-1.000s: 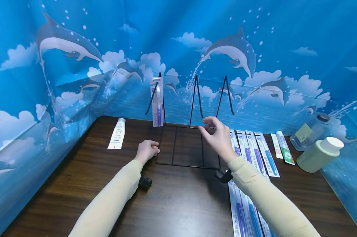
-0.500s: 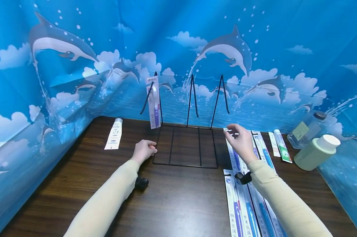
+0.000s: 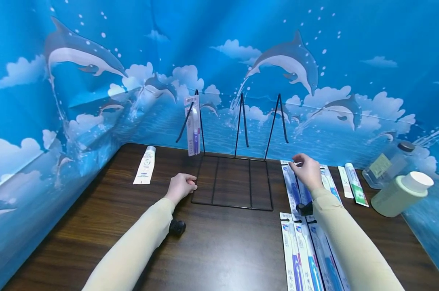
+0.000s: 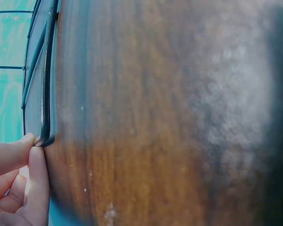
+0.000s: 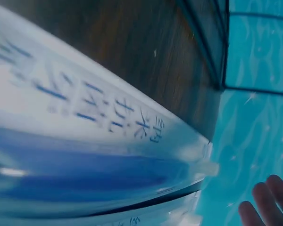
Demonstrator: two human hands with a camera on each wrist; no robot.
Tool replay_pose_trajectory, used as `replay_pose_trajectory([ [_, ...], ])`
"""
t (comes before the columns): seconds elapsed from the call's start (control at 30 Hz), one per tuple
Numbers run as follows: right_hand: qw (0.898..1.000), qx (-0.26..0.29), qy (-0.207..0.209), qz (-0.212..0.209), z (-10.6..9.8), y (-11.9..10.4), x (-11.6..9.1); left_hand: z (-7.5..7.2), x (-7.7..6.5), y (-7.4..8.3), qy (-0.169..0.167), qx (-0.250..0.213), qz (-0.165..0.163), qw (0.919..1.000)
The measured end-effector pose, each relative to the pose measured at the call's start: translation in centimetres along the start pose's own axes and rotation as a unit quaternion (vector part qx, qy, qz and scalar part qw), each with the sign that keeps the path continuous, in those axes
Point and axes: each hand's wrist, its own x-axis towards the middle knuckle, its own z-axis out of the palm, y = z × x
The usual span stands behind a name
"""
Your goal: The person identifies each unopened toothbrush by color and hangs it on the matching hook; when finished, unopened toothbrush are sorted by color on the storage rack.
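In the head view a black wire rack stands on the table, its three bent hooks rising at the back. My left hand pinches the rack's near left corner between thumb and finger, as the left wrist view shows on the wire. One packaged toothbrush hangs on the left hook. My right hand is over the top ends of the back row of packaged toothbrushes, fingers bent and thumb toward the nearest package. In the right wrist view its fingers appear beyond the package ends.
A front row of packaged toothbrushes lies below the back row. At right are a slim white packet, a green-and-white toothpaste tube, a clear bottle and a green bottle. A white tube lies at left.
My right hand has moved from beside the rack's right hook to the right, down to the back row of toothbrushes. The left hand stays on the rack corner.
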Motion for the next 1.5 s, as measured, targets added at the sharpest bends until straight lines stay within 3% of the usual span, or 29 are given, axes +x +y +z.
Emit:
replay_pose_trajectory([
  [0.43, 0.994, -0.026, -0.096, 0.053, 0.8, 1.5, 1.8, 0.2, 0.2, -0.3, 0.004, 0.002, 0.000, 1.0000],
  [0.93, 0.987, -0.071, -0.126, 0.075, 1.8, 1.2, 2.7, 0.0, 0.0, 0.1, 0.004, 0.017, 0.004, 0.9998],
  [1.1, 0.986, -0.087, -0.113, 0.081, 1.8, 0.9, 2.4, 0.0, 0.0, 0.1, 0.006, 0.023, 0.012, 0.9997],
  [1.27, 0.989, -0.098, -0.062, 0.091, 1.7, 0.7, 2.3, -0.1, 0.0, 0.1, 0.005, 0.023, 0.010, 0.9997],
  [1.5, 0.994, -0.051, -0.001, 0.093, 1.1, 0.0, 2.4, -0.1, 0.0, -0.1, 0.005, 0.028, 0.022, 0.9994],
])
